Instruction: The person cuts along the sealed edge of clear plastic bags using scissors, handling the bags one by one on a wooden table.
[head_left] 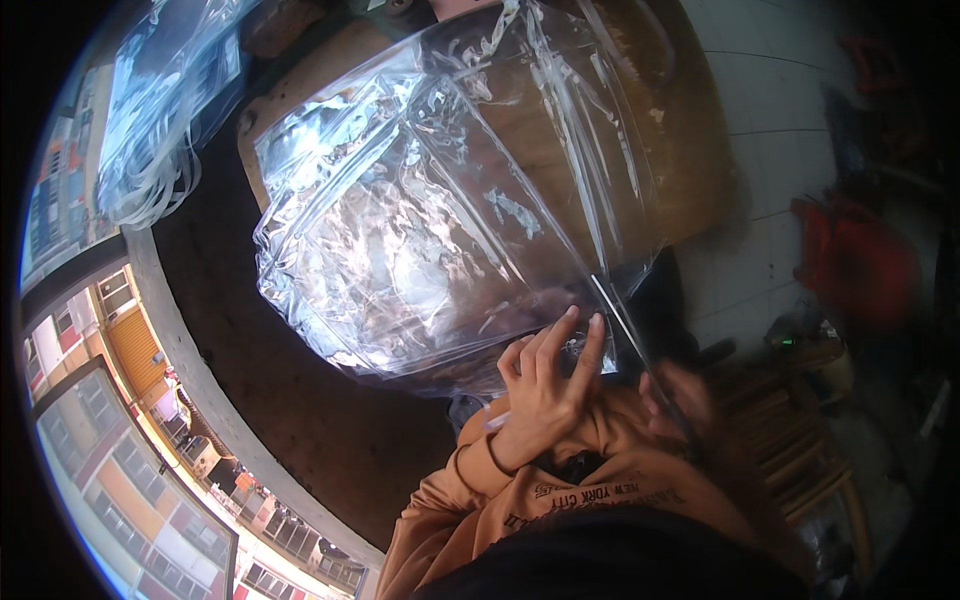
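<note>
A large sheet of clear, crinkled plastic film (380, 230) lies spread over a brown tabletop (690, 150), with folds and seams running along it. My left hand (548, 385) rests at the film's near edge, two fingers stretched forward against the plastic and the others partly bent. In my right hand (680, 398), which is blurred and in shadow, is a pair of scissors (624, 322). The slim metal blades point away from me and reach over the film's near right corner, just right of my left fingertips. The scissors' handles are mostly hidden in the dark.
At the far left hangs or lies more clear plastic (165, 120) with looped pale strips. A window ledge (190, 330) curves along the left, with buildings outside. To the right are a red object (855, 255) on the tiled floor (750, 180) and a bamboo chair (800, 440).
</note>
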